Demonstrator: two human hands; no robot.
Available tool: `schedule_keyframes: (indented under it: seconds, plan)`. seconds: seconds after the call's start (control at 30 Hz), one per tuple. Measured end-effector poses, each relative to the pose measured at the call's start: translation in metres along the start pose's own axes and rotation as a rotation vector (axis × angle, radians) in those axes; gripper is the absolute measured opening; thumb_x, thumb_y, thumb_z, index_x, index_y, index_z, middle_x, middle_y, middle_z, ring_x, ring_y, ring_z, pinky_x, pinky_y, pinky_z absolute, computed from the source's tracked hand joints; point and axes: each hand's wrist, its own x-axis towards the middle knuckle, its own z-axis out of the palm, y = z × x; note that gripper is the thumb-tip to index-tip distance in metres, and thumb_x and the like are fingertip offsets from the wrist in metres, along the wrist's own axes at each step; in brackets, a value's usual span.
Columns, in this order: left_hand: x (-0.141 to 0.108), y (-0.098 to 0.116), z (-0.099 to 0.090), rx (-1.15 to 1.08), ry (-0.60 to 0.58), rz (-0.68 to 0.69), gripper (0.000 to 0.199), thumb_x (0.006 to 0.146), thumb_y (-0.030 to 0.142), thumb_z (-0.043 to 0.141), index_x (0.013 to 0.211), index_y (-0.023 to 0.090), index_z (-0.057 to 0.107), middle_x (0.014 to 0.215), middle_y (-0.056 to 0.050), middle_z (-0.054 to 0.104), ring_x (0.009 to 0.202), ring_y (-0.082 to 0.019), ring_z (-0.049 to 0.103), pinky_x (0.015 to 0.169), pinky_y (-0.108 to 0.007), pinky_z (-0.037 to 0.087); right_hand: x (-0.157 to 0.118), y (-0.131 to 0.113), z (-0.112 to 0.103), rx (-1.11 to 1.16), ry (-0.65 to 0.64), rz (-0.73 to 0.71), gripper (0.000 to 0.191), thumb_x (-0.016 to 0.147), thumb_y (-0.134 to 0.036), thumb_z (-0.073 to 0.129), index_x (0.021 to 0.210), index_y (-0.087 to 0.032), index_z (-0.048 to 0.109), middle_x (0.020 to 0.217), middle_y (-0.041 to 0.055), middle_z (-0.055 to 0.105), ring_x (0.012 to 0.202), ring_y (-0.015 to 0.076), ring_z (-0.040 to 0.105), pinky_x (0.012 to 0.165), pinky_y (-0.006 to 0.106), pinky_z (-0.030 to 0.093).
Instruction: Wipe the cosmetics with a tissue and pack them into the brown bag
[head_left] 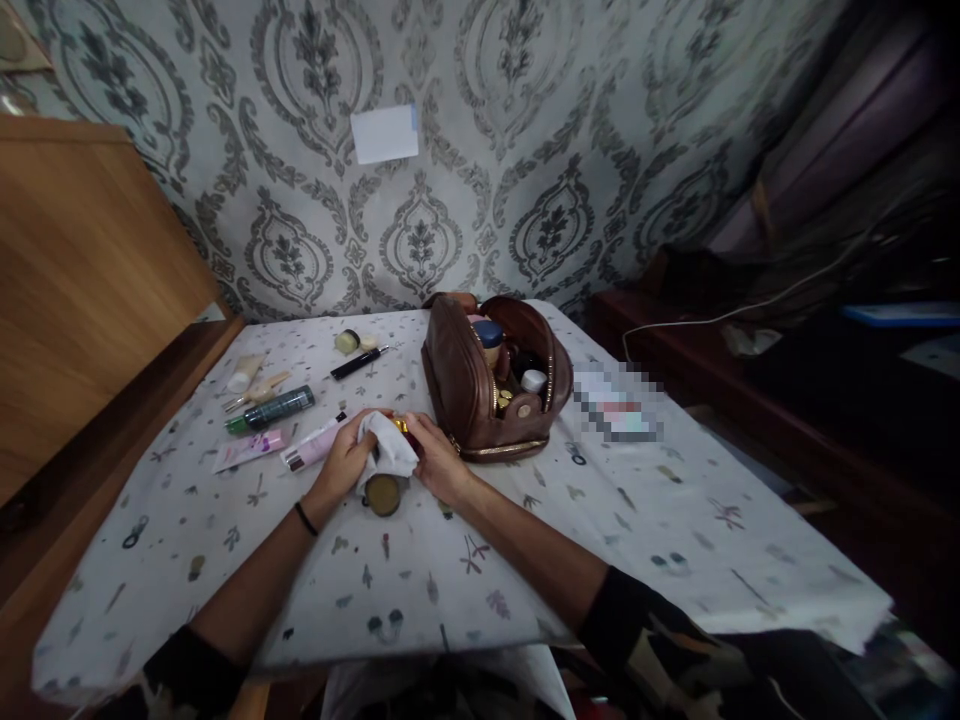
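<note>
My left hand (346, 462), a black band on its wrist, is closed on a crumpled white cloth (391, 447). Against the cloth's right side, my right hand (442, 465) grips a small item with a shiny gold part (403, 426); the rest of it is hidden by cloth and fingers. Just below the cloth lies a round olive-gold item (382, 495). A pink tube (311, 447) is beside my left hand. Behind my right hand stands an open brown leather bag (457, 385) with jars and small containers inside, among them a blue-lidded jar (489, 335).
On the left of the patterned tablecloth (420, 580) lie a green bottle (277, 408), another pink tube (251, 449), a beige tube (245, 372) and a black pen-like item (360, 362). A wooden cabinet (97, 290) borders the left; a pixelated item (619, 405) lies right of the bag.
</note>
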Motion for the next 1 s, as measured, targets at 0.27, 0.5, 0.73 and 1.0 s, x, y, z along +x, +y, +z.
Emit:
schedule_keyframes:
  seconds: [0.27,0.5,0.73,1.0]
  plan:
    - [0.0003,0.0040,0.0008,0.114,-0.071,0.007,0.046,0.072,0.025,0.066,0.118,0.019,0.063,0.114,-0.006,0.069,0.110,-0.024,0.062,0.100,-0.037,0.045,0.0087,0.0032,-0.0046,0.051,-0.008,0.032,0.047,0.064,-0.059,0.079,0.084,-0.023,0.058,0.071,-0.0051,0.064,0.062,0.0138,0.058,0.059,0.027,0.047]
    - [-0.0013,0.0029,0.0010,0.123,-0.062,0.021,0.048,0.071,0.024,0.066,0.118,0.018,0.062,0.115,-0.007,0.068,0.112,-0.025,0.060,0.101,-0.038,0.044,0.0031,0.0013,-0.0027,-0.015,-0.038,-0.007,0.049,0.063,-0.062,0.079,0.088,-0.023,0.060,0.073,-0.0061,0.063,0.064,0.0128,0.057,0.059,0.026,0.045]
    - [-0.0003,0.0049,0.0002,0.073,0.000,0.027,0.030,0.081,0.034,0.063,0.105,0.018,0.069,0.109,-0.007,0.072,0.105,-0.024,0.063,0.096,-0.034,0.045,-0.0002,0.0022,-0.0003,-0.091,-0.026,-0.093,0.047,0.059,-0.049,0.086,0.091,-0.022,0.065,0.084,-0.0033,0.066,0.078,0.0130,0.059,0.071,0.025,0.045]
    - [0.0017,0.0030,-0.0017,0.063,-0.013,-0.013,0.032,0.077,0.033,0.066,0.105,0.018,0.069,0.107,-0.006,0.072,0.101,-0.024,0.064,0.093,-0.033,0.047,0.0009,0.0006,-0.0011,-0.016,-0.019,-0.019,0.042,0.062,-0.052,0.083,0.082,-0.021,0.062,0.071,-0.0057,0.062,0.065,0.0113,0.056,0.060,0.024,0.043]
